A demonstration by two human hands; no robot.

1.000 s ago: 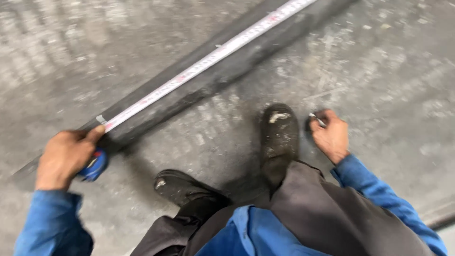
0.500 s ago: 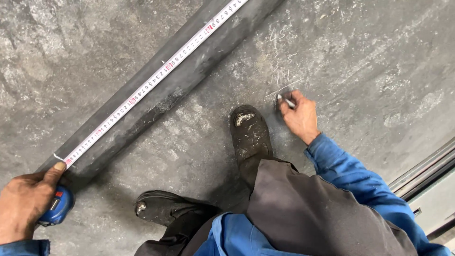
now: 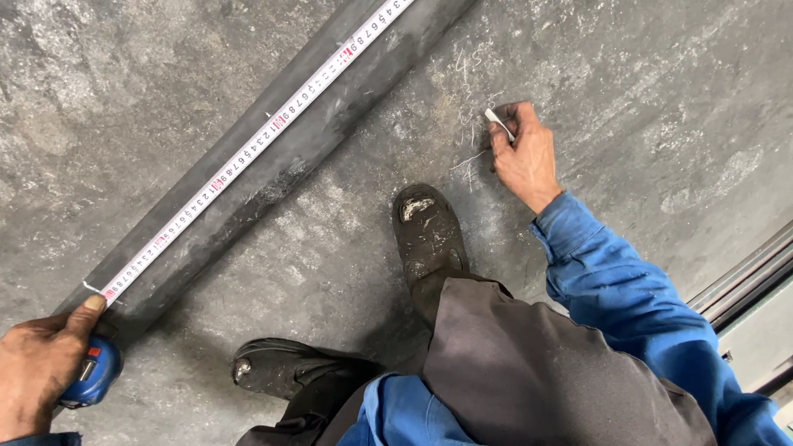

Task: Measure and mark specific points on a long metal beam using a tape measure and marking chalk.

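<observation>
Grey, scuffed concrete floor lay under you, crossed by a long dark bar with the tape blade stretched along it. Your left hand closed around the blue tape measure case, thumb pressing the blade at the bar's near end. Your right hand, well away across your boot, pinched a white chalk stick beside faint chalk marks on the floor. With your eyes on the chalk, I judged the thumb could slip; the blade would then retract or slide off the bar and lose the reading.
</observation>
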